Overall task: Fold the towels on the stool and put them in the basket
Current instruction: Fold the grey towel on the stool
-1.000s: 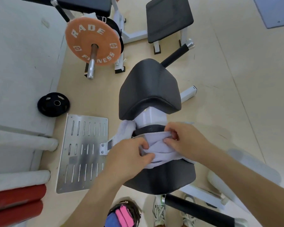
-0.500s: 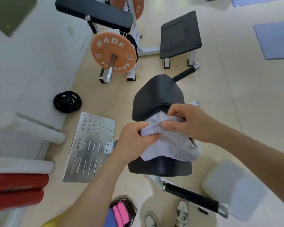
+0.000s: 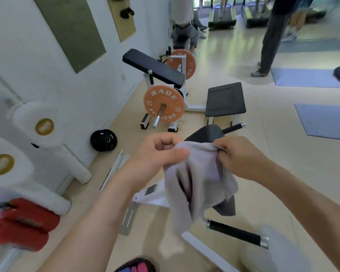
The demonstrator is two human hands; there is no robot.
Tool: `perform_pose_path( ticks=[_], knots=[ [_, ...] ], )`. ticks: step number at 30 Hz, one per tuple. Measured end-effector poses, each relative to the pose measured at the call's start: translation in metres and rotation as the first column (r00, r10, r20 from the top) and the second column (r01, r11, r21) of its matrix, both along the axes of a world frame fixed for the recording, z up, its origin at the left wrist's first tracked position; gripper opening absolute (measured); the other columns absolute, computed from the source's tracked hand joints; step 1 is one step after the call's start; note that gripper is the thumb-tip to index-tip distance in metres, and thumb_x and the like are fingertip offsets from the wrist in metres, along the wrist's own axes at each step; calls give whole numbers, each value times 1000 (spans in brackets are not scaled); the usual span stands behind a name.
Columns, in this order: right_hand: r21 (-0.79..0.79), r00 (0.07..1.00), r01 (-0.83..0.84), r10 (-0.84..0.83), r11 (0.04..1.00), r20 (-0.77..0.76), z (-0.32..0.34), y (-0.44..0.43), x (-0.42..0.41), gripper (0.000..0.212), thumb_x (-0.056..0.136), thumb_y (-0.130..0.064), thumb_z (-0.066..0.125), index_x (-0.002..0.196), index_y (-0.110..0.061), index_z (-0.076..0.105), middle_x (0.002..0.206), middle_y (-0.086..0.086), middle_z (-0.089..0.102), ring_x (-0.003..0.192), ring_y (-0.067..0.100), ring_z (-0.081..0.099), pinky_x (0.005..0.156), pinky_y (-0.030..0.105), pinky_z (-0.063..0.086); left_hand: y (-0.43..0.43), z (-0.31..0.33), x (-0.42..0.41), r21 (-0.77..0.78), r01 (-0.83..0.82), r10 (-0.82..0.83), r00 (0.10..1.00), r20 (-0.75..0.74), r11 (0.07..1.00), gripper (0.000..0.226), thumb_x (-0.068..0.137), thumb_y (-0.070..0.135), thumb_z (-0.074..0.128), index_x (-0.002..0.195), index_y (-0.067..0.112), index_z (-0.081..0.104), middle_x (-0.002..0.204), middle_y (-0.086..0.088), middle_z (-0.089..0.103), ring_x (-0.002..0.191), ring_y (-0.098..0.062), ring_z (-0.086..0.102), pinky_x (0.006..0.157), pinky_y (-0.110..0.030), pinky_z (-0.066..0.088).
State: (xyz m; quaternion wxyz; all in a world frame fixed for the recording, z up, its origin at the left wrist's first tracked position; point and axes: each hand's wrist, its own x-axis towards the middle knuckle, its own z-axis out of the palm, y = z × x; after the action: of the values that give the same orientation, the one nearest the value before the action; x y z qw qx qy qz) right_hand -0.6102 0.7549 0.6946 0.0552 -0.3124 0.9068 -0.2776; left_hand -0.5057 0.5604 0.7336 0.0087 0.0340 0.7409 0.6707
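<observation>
**One towel, held up in two hands**

- Towel (image 3: 196, 177), count 1: light grey and bunched. It is lifted at mid-frame, with its loose end hanging toward 6 o'clock.
- Left hand (image 3: 157, 154), count 1: at 10 o'clock of the towel. The grip is closed, fingers curled, with the thumb pinching the cloth's upper edge.
- Right hand (image 3: 241, 156), count 1: at 2 o'clock of the towel. The grip is closed on the opposite upper edge.
- Stool (image 3: 204, 132), count 1: black padded seat at 12 o'clock of the towel, mostly hidden behind it.
- Basket (image 3: 126, 265), count 1: at the 6 o'clock frame edge, with only part of it showing. It holds pink and blue items; their number cannot be told.
- Orange weight plates (image 3: 164, 104), count 2: toward 12 o'clock, on a white rack.
- Black weight plate (image 3: 103, 140), count 1: on the floor by the wall, toward 9 o'clock.
- Blue mats (image 3: 322, 120), count 2: on the floor between 2 and 3 o'clock.
</observation>
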Motion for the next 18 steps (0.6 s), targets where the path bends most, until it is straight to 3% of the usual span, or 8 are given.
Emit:
perform_pose_path(
  ticks=[2, 4, 6, 8, 10, 12, 16, 18],
  knots=[
    [-100, 998, 62, -64, 993, -21, 7, -23, 39, 38, 82, 1, 43, 54, -24, 40, 54, -6, 46, 54, 10, 43, 50, 23, 26, -21, 19, 45, 24, -21, 23, 998, -58, 999, 6, 72, 13, 72, 68, 17, 72, 65, 0, 68, 59, -11, 63, 57, -20, 49],
    [-194, 996, 84, -80, 977, 28, 13, -48, 74, 34, 83, 2, 41, 57, -19, 47, 55, -2, 49, 53, 16, 49, 48, 27, 34, -45, 35, 95, 10, -65, 65, 992, -104, 998, 9, 68, 16, 76, 77, 14, 75, 75, -5, 72, 70, -16, 66, 65, -25, 53],
    [-290, 983, 101, -51, 952, 175, 20, -74, 102, 30, 85, 2, 39, 66, -12, 57, 58, 4, 53, 51, 24, 55, 48, 31, 47, -72, 50, 144, -55, -107, 100, 987, -123, 993, 14, 69, 10, 77, 83, 8, 74, 79, -7, 71, 74, -16, 66, 68, -25, 53],
    [-374, 932, 149, -3, 915, 363, 24, -101, 125, 33, 91, -1, 39, 76, -10, 66, 68, 9, 58, 62, 25, 60, 61, 37, 59, -100, 59, 189, -206, -177, 154, 980, -123, 962, 10, 74, 1, 74, 82, 4, 70, 76, -2, 68, 73, -10, 62, 67, -20, 49],
    [-430, 867, 208, 37, 879, 497, 31, -136, 147, 34, 95, -4, 39, 82, -11, 70, 86, 11, 62, 80, 24, 61, 73, 44, 60, -129, 59, 231, -398, -284, 255, 959, -124, 872, 11, 77, 3, 74, 78, 9, 65, 70, 1, 62, 67, -7, 56, 64, -20, 45],
    [-479, 825, 242, 81, 844, 559, 38, -176, 168, 33, 97, -5, 40, 82, -11, 69, 97, 12, 59, 87, 24, 58, 65, 41, 61, -159, 48, 266, -558, -390, 384, 913, -135, 732, 23, 76, 11, 75, 68, 18, 56, 62, 7, 54, 61, -6, 49, 60, -23, 40],
    [-476, 861, 49, 204, 878, 466, 43, -252, 204, 30, 97, -3, 41, 85, -10, 68, 89, 10, 54, 76, 23, 56, 56, 34, 61, -226, 7, 332, -643, -525, 657, 752, -44, 557, 40, 73, 27, 77, 59, 21, 40, 51, 13, 43, 50, -4, 38, 51, -23, 33],
    [-408, 930, -121, 246, 905, 271, 35, -283, 213, 28, 94, 0, 43, 92, -10, 69, 88, 9, 61, 73, 24, 61, 61, 37, 60, -252, -12, 360, -679, -518, 727, 686, 34, 520, 39, 71, 32, 79, 58, 20, 44, 52, 10, 45, 48, -5, 40, 50, -24, 32]
  ],
)
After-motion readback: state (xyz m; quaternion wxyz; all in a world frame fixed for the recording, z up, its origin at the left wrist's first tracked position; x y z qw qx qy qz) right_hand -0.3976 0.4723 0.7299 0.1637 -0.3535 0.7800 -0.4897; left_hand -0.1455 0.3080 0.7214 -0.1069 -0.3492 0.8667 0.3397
